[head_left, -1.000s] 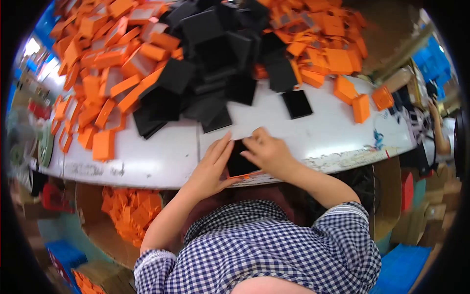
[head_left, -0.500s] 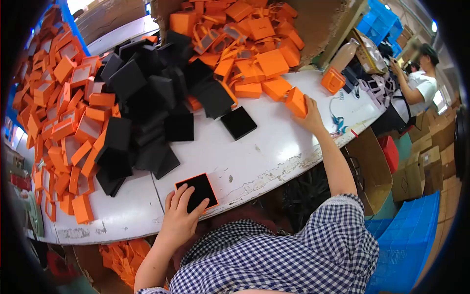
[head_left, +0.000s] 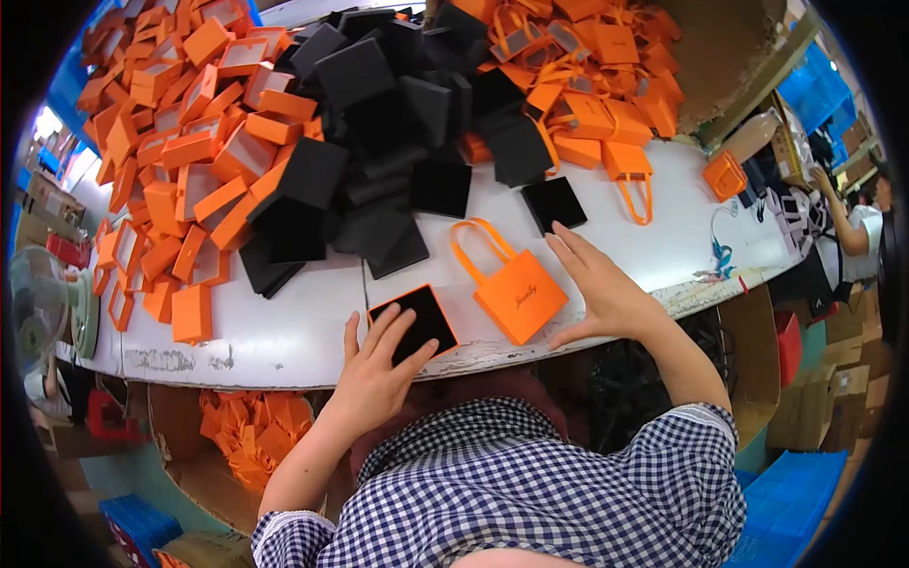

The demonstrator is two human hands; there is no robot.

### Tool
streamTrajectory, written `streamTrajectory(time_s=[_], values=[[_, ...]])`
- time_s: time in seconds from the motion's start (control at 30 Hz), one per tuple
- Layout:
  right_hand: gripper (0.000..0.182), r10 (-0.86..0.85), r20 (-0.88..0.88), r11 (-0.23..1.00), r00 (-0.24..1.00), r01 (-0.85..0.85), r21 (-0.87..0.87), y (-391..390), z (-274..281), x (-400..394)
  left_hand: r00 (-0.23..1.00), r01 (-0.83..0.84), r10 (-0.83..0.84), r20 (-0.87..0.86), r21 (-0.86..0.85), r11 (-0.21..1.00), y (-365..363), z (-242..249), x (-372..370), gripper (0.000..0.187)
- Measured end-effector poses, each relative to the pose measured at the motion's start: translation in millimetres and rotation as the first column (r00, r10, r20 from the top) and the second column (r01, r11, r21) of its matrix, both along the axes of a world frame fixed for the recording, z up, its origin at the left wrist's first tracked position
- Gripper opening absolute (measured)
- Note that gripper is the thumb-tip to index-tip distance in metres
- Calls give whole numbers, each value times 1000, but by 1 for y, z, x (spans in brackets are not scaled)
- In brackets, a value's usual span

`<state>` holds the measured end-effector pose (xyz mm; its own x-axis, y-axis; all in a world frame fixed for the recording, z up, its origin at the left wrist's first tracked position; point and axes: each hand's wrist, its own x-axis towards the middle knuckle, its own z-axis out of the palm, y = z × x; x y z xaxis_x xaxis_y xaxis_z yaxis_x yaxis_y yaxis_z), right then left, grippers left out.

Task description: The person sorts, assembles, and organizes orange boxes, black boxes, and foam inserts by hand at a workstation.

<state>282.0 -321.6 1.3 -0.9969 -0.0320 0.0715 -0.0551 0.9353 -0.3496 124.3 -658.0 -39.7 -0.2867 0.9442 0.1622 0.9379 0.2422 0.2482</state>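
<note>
My left hand lies with spread fingers on a shallow square orange box that has a black insert in it. The box sits near the table's front edge. Just right of it, a small orange gift bag with dark lettering lies on its side, its ribbon handle pointing away from me. My right hand is at the bag's right side, fingers stretched apart and nothing in its grasp. Beyond its fingertips is a black square pad.
Orange box parts are heaped at the left, black pads in the middle, and orange gift bags at the back right. A bottle stands farther right. One open carton below the table holds orange pieces. Someone's arm shows far right.
My right hand has come from the bag pile back towards me; the bag it gripped now lies beside the box, released. My left hand stays on the box. The view has shifted.
</note>
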Motion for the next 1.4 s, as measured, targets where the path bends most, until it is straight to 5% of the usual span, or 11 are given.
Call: streamTrajectory(time_s=[0.33,0.4,0.67,0.73,0.83,0.87,0.93,1.07,1.2,1.27,1.4], values=[[111,139,129,983,982,-153,106,-54,-3,-39,994,-94,91,55,42,995,-23,5,-9,57],[108,16,32,991,999,-12,-131,-53,2,-47,987,-100,76,143,167,981,-23,6,-13,70],[21,-171,8,975,985,170,-140,-68,-35,-97,954,-176,87,288,300,938,-23,-17,-28,76],[11,-353,-46,633,935,203,-747,-78,-38,-94,960,-170,86,266,312,935,-24,-17,-28,76],[9,-396,130,241,909,239,-941,-83,-14,-79,964,-190,118,239,304,934,-23,-18,-27,76],[9,-396,134,240,909,243,-940,-73,-13,-72,962,-204,135,238,291,935,-23,-18,-26,76],[19,81,-321,913,944,-199,-355,-46,-8,-53,958,-215,149,244,275,937,-23,-18,-26,77],[51,-56,35,990,998,51,128,-50,5,-10,957,-212,134,258,299,930,-23,-22,-29,82],[52,-79,119,992,990,90,-85,-39,-6,-13,799,-275,-67,597,462,843,-25,-10,-35,96],[55,131,109,894,985,-70,-442,-43,5,-23,799,-226,-106,592,459,860,-22,10,-30,104],[57,253,43,857,966,-203,-474,-47,14,-38,833,-100,-76,548,283,954,-13,31,-22,106]])
